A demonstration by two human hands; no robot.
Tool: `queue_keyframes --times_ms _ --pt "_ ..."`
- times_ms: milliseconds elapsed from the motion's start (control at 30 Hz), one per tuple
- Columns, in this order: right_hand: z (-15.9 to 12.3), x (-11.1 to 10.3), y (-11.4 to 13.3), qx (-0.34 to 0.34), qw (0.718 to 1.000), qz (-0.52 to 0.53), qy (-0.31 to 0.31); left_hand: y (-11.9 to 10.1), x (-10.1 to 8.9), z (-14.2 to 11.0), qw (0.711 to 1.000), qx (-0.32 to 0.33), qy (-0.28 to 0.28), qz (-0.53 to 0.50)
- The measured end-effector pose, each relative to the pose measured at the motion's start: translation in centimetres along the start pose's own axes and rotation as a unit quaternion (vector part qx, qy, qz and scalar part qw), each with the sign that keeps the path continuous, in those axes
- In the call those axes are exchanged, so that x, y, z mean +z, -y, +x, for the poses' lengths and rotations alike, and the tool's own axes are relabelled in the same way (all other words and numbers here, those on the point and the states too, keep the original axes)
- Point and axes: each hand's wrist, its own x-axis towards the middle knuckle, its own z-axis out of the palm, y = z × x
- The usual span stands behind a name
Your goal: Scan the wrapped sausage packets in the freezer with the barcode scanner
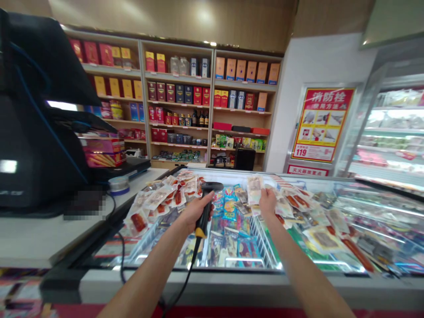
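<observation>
My left hand [195, 213] is wrapped round the handle of a black and yellow barcode scanner [206, 207], its head pointing away from me and its cord trailing down toward me. In my right hand [268, 202] is a clear vacuum-sealed food packet [255, 189], gripped at its right edge and held up a little to the right of the scanner. Both hands are over a glass-topped chest freezer [228, 276]. On the glass to the left lies a heap of sealed meat packets [162, 198]. More packets [298, 201] are spread out on the right.
Colourful frozen packs [228, 238] show through the glass. At the left stands a counter [36, 238] with a black checkout terminal [36, 119] and a roll of tape [118, 184]. Shelves of boxed goods [179, 95] line the back wall. A lit display fridge [391, 132] is at the right.
</observation>
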Motion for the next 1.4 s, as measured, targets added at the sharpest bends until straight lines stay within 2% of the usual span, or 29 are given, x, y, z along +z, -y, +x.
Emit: queue_keyframes --times_ms 133,300,467,567,633,700,733,800,867,900,967,1033,1100,1167,1300,1333,1400 --pt "2.6 -3.0 -1.0 0.034 0.995 -0.09 -0.037 0.2 -0.5 0.3 1.0 0.008 -0.008 -0.008" --pt "4.4 -5.6 -2.9 0.084 0.979 -0.182 -0.032 0.0 -1.1 0.4 1.0 0.002 -0.011 -0.012" --pt "5.5 -7.4 -3.7 0.12 0.971 -0.206 -0.028 -0.8 -3.3 0.0 0.998 -0.006 -0.055 -0.017" --pt "5.6 -7.4 -2.8 0.095 0.966 -0.224 -0.086 -1.0 -5.0 -0.4 0.998 0.005 -0.063 -0.029" --pt "4.8 -6.5 -1.4 0.014 0.964 -0.228 -0.133 -1.0 -5.9 -0.7 0.996 0.008 -0.078 -0.032" --pt "3.1 -4.4 0.5 -0.101 0.965 -0.211 -0.119 -0.8 -6.6 -1.0 0.995 0.004 -0.095 -0.031" --pt "1.8 -3.0 1.6 -0.153 0.964 -0.2 -0.081 -0.7 -6.9 -1.2 0.995 0.003 -0.098 -0.029" --pt "-1.4 0.4 3.6 -0.226 0.954 -0.191 0.048 -0.4 -7.2 -1.4 0.995 0.005 -0.095 -0.026" --pt "-5.1 4.0 5.4 -0.234 0.93 -0.218 0.179 -0.1 -7.5 -1.6 0.996 0.01 -0.091 -0.021" --pt "-7.0 5.7 6.1 -0.23 0.918 -0.231 0.224 0.1 -7.7 -1.8 0.996 0.013 -0.09 -0.017" --pt "-10.1 8.5 7.1 -0.239 0.903 -0.254 0.251 0.5 -8.0 -2.0 0.996 0.017 -0.092 -0.008" --pt "-12.0 10.3 7.6 -0.252 0.891 -0.277 0.256 0.8 -8.3 -2.1 0.996 0.02 -0.089 0.001" --pt "-12.5 11.1 7.7 -0.252 0.877 -0.303 0.276 0.9 -8.5 -2.2 0.996 0.02 -0.088 0.008" --pt "-11.8 11.1 7.3 -0.251 0.857 -0.318 0.319 0.8 -8.6 -2.2 0.996 0.015 -0.09 0.012" --pt "-9.2 9.6 5.7 -0.303 0.819 -0.306 0.379 0.7 -7.9 -2.2 0.997 0.012 -0.074 0.003" --pt "-8.6 9.1 5.3 -0.311 0.82 -0.297 0.378 0.7 -7.6 -2.2 0.998 0.012 -0.066 0.0" --pt "-8.0 8.1 4.5 -0.297 0.84 -0.277 0.359 0.8 -7.1 -2.1 0.998 0.009 -0.057 -0.002"
